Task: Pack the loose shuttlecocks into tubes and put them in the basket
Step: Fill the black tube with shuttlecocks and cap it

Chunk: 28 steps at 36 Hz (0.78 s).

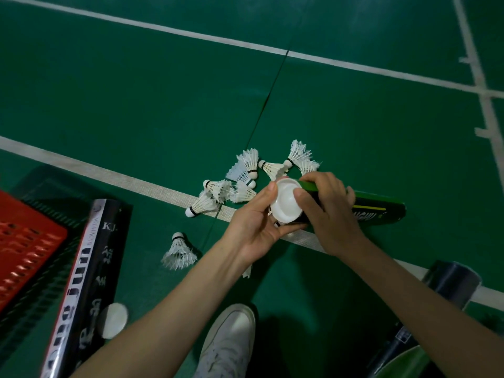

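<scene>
I take every position on my feed from the green tube (379, 211), which is held nearly level just above the court floor (136, 105), its far end pointing right. The right hand (327, 214) wraps over the tube's near half, fingers curled round the barrel and thumb pressing on the white cap (286, 203) at the tube's mouth. The left hand (256, 227) cups that same end from below, thumb on the cap's rim and fingers curled under it, so I read it as gripping the cap. I cannot tell whether the cap is fully seated. The loose shuttlecocks (240, 184) lie in a heap on the floor just beyond the capped end and to its left, a few resting on the white court line (109, 175), and two more show just past the right hand's knuckles. A lone shuttlecock (178, 252) stands cork up, well left of the capped end and nearer to me, apart from the heap. The red basket (24, 246) sits far left of the green tube at the edge of my view. A black tube (87, 282) lies just beside it on the side facing the green tube, and a spare cap (113, 320) lies on the floor by it. Below the hands I see a white shoe (229, 342). Nearer to me than the green tube's far end sits a dark tube (450, 285), blurred.
</scene>
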Each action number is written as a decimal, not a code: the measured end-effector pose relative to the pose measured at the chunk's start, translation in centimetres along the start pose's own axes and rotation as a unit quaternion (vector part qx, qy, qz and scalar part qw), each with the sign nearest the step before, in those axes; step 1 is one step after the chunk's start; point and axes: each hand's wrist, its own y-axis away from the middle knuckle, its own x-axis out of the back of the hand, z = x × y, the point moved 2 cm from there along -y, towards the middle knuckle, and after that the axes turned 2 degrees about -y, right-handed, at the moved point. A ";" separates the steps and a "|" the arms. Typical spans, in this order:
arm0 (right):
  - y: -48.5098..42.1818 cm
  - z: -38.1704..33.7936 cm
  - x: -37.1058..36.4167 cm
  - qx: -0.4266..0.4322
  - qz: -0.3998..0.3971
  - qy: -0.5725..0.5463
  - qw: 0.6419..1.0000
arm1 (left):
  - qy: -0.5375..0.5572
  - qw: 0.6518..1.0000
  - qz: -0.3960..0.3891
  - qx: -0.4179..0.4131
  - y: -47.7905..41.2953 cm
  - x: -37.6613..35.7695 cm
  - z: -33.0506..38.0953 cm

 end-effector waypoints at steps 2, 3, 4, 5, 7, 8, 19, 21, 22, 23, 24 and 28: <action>-0.1 0.1 0.2 0.001 0.001 -0.006 1.000 | -0.004 1.000 -0.003 -0.001 -0.1 -0.2 -0.1; -0.2 0.1 0.3 -0.002 -0.008 -0.010 1.000 | -0.005 1.000 -0.006 -0.001 -0.1 -0.2 -0.1; -0.3 0.3 0.3 -0.006 -0.024 -0.009 1.000 | -0.008 1.000 -0.008 -0.002 -0.2 -0.2 -0.2; -0.4 0.4 0.4 -0.009 -0.044 -0.001 0.999 | -0.015 1.000 -0.009 -0.003 -0.2 0.0 -0.2; -0.3 1.0 0.3 -0.007 -0.087 0.026 0.996 | -0.068 0.998 -0.004 -0.011 -0.1 0.4 -0.1; -0.3 1.4 0.2 -0.005 -0.107 0.038 0.994 | -0.118 0.993 0.003 -0.018 -0.1 0.7 -0.1; 0.9 3.4 -0.3 0.027 -0.213 0.092 0.972 | -0.173 0.983 0.065 0.015 -0.6 1.8 -1.2; 1.0 3.3 -0.5 0.028 -0.206 0.094 0.974 | -0.174 0.982 0.071 0.017 -0.7 1.7 -1.1; 0.9 3.2 -0.4 0.027 -0.207 0.093 0.973 | -0.176 0.982 0.071 0.017 -0.8 1.6 -1.0; 0.8 3.2 -0.2 0.025 -0.214 0.093 0.972 | -0.177 0.982 0.070 0.016 -0.8 1.4 -1.0; 0.7 3.2 0.0 0.022 -0.224 0.094 0.970 | -0.177 0.982 0.070 0.014 -0.9 1.4 -1.0; 0.6 3.8 0.9 0.002 -0.282 0.110 0.953 | -0.180 0.982 0.054 0.012 -1.2 1.4 -2.0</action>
